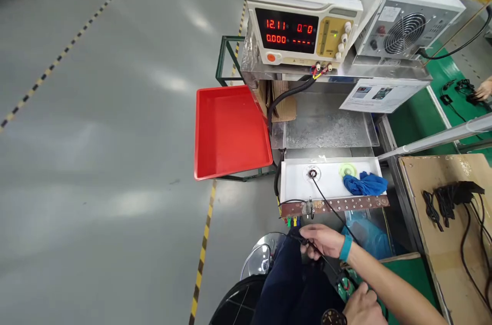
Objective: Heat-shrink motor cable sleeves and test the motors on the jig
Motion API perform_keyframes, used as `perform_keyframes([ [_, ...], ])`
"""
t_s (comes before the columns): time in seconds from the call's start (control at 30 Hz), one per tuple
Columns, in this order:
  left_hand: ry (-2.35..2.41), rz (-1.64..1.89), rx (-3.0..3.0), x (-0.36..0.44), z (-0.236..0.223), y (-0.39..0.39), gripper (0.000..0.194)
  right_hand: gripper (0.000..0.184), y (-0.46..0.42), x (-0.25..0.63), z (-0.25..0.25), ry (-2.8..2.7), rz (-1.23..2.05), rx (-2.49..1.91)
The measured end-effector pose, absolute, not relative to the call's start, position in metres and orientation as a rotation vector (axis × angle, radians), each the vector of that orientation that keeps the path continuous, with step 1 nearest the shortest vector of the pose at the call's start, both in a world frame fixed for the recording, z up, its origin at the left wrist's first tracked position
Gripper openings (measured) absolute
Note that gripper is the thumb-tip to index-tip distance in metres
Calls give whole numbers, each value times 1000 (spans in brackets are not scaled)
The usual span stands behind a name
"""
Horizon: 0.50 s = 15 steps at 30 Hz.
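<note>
My right hand (321,240), with a teal wristband, reaches across my lap and pinches a thin black wire (326,202). The wire runs up to a small round black part (312,174) seated in a white fixture (295,181) on the bench. My left hand (361,307) is at the bottom edge with its fingers curled. It is next to a green and black item (344,284) and a round black piece (333,317); what it holds is hidden. A perforated copper strip (346,205) lines the fixture's front.
A power supply (303,27) reading 12.11 stands on the shelf above, beside a grey unit with a fan grille (403,33). A red tray (228,130) sits left of the bench. Blue cloth (365,184) and a green ring (347,170) lie on the fixture. Cardboard with black cables (449,202) is on the right. Another person's hand (484,90) is far right.
</note>
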State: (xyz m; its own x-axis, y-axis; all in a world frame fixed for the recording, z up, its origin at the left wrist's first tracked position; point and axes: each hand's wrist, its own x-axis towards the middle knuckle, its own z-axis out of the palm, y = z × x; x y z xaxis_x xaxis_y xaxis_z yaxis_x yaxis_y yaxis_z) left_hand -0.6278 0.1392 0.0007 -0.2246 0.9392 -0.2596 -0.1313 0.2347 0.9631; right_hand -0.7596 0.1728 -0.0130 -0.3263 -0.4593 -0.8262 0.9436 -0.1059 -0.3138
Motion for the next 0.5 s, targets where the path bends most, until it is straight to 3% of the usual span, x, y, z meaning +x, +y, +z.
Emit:
perform_keyframes([
  [0.17, 1418, 1356, 645, -651, -12, 75, 65, 36, 178, -700, -12, 1238, -1901, 760],
  [0.27, 1670, 1546, -269, -695, -30, 29, 66, 32, 175, -667, -19, 1442, -1942, 673],
  [0.37, 1417, 1641, -662, -730, -53, 24, 61, 32, 160, -646, -31, 1674, -1844, 632],
  [0.5, 1202, 1723, -641, -743, -79, 55, 59, 35, 145, -635, -43, 1992, -1554, 621],
])
